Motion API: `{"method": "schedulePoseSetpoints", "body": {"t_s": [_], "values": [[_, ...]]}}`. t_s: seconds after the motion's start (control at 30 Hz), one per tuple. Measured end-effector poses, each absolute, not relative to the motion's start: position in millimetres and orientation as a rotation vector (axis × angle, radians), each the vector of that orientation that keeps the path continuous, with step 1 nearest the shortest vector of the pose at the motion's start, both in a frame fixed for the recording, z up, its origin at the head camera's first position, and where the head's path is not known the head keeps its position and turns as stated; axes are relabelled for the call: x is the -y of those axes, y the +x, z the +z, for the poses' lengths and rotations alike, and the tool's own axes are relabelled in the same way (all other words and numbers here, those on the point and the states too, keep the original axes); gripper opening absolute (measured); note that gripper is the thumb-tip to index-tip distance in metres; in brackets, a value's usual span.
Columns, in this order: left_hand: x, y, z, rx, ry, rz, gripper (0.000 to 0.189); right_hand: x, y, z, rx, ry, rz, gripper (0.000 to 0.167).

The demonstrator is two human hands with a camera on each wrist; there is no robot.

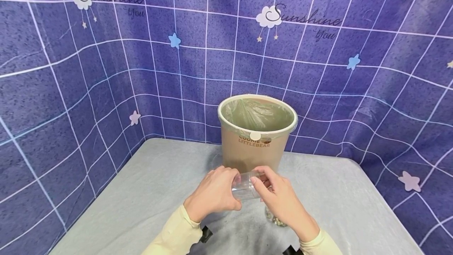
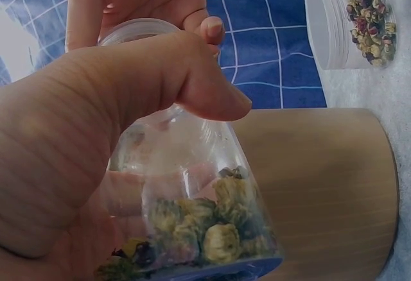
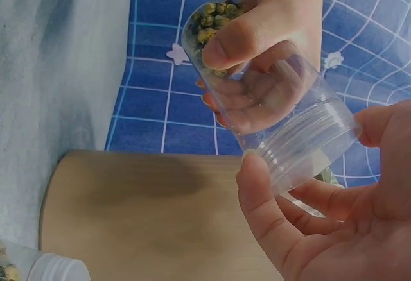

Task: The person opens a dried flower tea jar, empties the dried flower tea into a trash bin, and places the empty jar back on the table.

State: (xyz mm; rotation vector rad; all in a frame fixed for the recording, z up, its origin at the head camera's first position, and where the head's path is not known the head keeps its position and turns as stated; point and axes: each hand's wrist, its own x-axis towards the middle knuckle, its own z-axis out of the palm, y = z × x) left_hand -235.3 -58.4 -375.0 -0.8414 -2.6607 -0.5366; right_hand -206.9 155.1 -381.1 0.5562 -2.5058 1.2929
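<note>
A clear plastic jar lies tilted between my two hands, in front of the bin. My left hand grips its body near the base, thumb across the side. Dried flower buds, yellowish green with a few dark bits, are gathered at the jar's base end. At the other end, my right hand pinches the clear ribbed rim between thumb and fingers. I cannot tell whether a separate lid is on that end. A second clear jar stands on the table, partly hidden by my right hand in the head view.
A beige bin with a green plastic liner stands just beyond my hands. Grey cloth covers the table. A blue-purple gridded curtain hangs behind and along both sides.
</note>
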Motion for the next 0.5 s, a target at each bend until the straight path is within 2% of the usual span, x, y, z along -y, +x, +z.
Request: {"method": "schedulePoseSetpoints", "body": {"t_s": [0.5], "values": [[58.8, -235.5, -374.4, 2.667, -0.84, -0.545, 0.046, -158.9, -207.7, -380.9, 2.441, 0.719, 1.209, 0.029]]}}
